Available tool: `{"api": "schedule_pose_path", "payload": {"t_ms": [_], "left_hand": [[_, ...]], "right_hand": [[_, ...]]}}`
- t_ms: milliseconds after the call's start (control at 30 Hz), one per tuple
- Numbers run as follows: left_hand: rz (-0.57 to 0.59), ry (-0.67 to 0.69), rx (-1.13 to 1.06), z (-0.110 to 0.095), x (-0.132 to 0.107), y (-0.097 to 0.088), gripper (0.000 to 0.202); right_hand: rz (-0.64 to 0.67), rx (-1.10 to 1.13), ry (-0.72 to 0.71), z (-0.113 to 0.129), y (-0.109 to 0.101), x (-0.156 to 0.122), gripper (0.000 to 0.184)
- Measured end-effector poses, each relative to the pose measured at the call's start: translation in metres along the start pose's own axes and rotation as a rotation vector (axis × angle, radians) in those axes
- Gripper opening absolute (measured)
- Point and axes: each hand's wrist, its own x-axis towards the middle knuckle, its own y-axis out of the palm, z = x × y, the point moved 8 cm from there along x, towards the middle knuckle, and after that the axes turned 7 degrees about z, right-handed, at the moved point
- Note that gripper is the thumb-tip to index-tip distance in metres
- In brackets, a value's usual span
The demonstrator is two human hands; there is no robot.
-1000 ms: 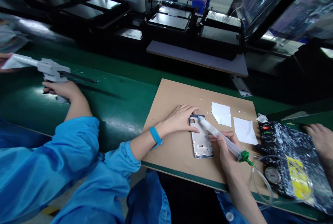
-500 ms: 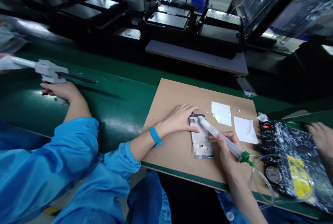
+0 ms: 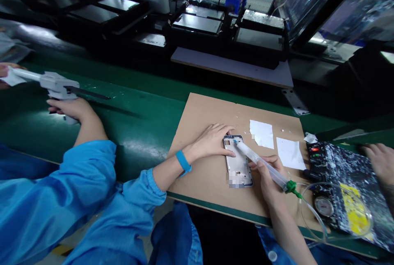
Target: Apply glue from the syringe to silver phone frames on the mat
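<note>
A silvery phone middle frame (image 3: 238, 164) lies on the brown cardboard sheet (image 3: 209, 113). My left hand (image 3: 214, 139), a blue band round its wrist, grips the frame's upper left part between thumb and fingers. In my right hand (image 3: 271, 174) is a clear dispensing syringe (image 3: 261, 160), held slanted like a pen. Its blue needle tip is at the frame's top end; whether it touches cannot be made out. From the syringe's green cap (image 3: 291, 187) a clear hose runs right to the paint-spattered dispenser box (image 3: 335, 174).
Two white paper pieces (image 3: 261, 133) (image 3: 291, 153) lie beyond the syringe. At left, a co-worker's hand (image 3: 72, 107) holds a white caulking gun (image 3: 57, 84). Another person's hand (image 3: 380, 158) rests by the box. Another phone frame (image 3: 297, 102) lies near the raised board (image 3: 234, 65).
My hands and the syringe stay almost where they were. The phone frame by the raised board has slid slightly right. The caulking gun has shifted a little left.
</note>
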Motion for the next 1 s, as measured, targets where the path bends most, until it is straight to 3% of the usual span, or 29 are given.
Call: {"api": "schedule_pose_path", "payload": {"t_ms": [233, 1000], "left_hand": [[0.003, 0.005, 0.002, 0.000, -0.001, 0.000, 0.094], [-0.005, 0.004, -0.001, 0.002, 0.000, 0.000, 0.095]], "right_hand": [[-0.031, -0.011, -0.041, 0.009, 0.004, -0.002, 0.045], [0.010, -0.012, 0.013, -0.001, 0.001, -0.002, 0.054]]}}
